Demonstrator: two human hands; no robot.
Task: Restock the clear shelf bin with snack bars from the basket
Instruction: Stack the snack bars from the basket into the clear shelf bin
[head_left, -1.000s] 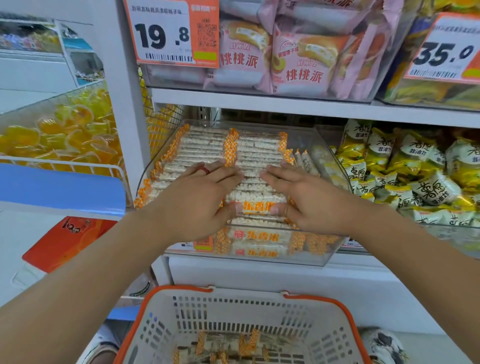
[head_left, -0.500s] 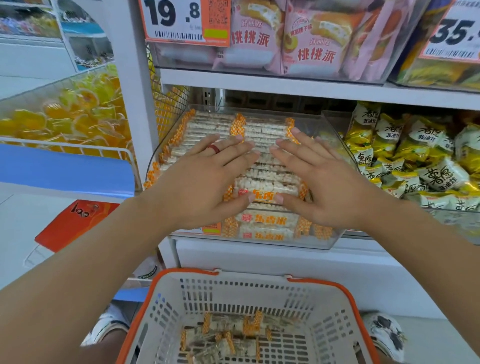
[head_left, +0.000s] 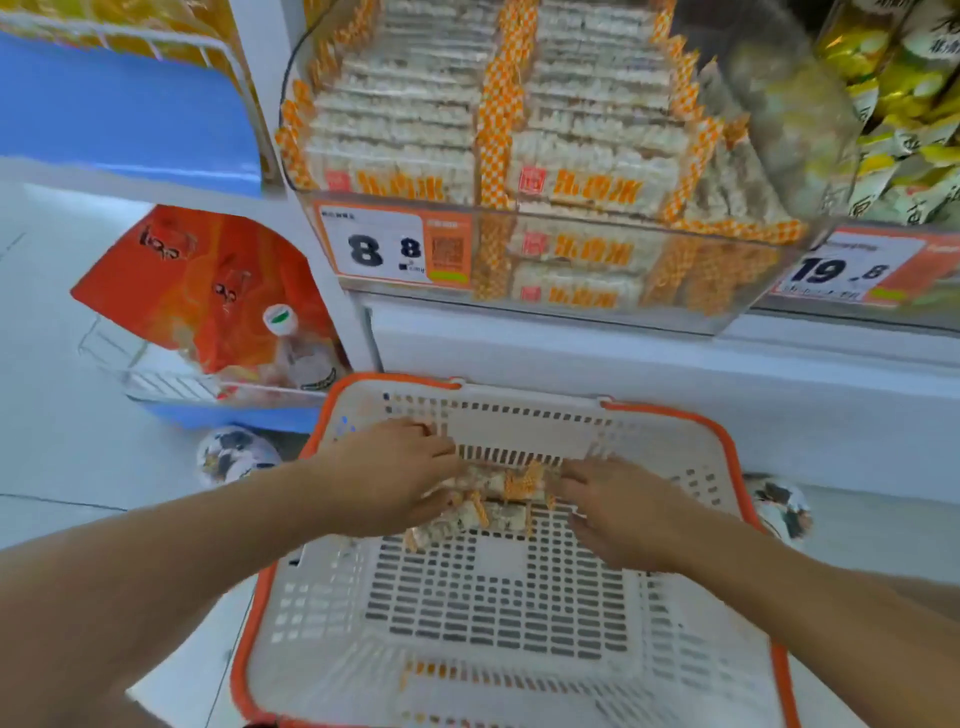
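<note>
While palms face down (blurred), both hands (head_left: 395, 475) (head_left: 618, 512) touch snack bars (head_left: 498, 501).

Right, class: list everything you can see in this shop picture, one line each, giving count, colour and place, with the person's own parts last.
Snack bars: small loose pile, white with orange ends, on the basket floor.
Basket: one, white with orange rim, below the shelf.
Clear shelf bin: one, nearly full of bars, on the shelf.
Price tag: one, white and orange, on the bin front.
Yellow packets: several, right of the bin.
Left hand: in the basket, on the pile.
Right hand: in the basket, beside the pile.
</note>
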